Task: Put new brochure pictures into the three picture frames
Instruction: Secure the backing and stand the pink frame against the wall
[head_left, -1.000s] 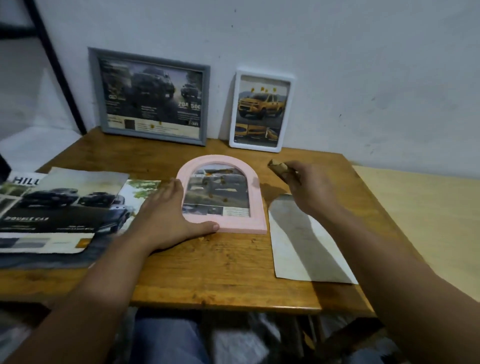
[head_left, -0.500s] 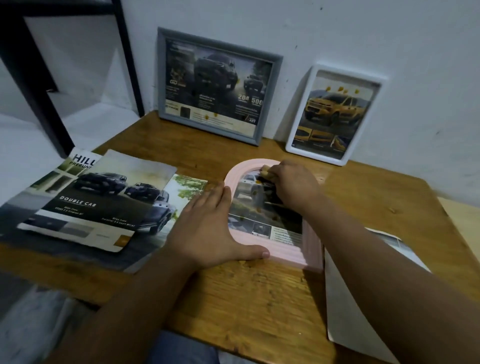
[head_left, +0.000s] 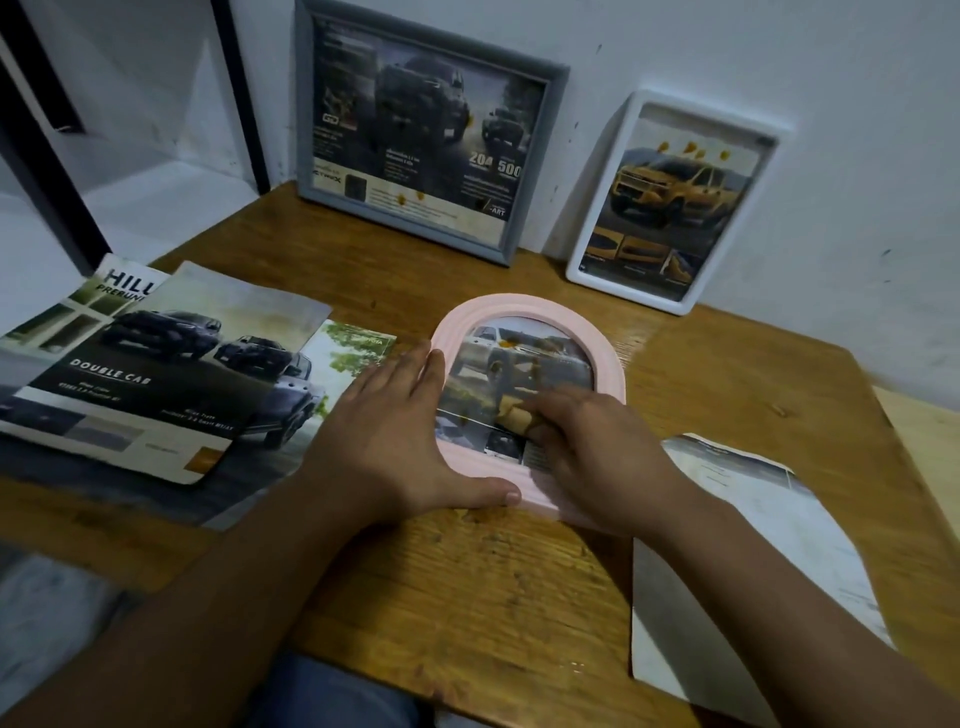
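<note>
Two frames lean against wall on table.

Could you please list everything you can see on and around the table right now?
Grey frame: one, grey, leaning on the wall, back left.
White frame: one, white, leaning on the wall, back right.
Pink frame: one, pink, arched, flat at the table's middle.
Brochures: several, overlapping, left side.
Loose sheet: one, pale, right near edge.
Cloth: one, tan, on the pink frame's glass.
Table: one, brown wood.
Left hand: flat against the pink frame's left edge.
Right hand: pinching the cloth.
</note>
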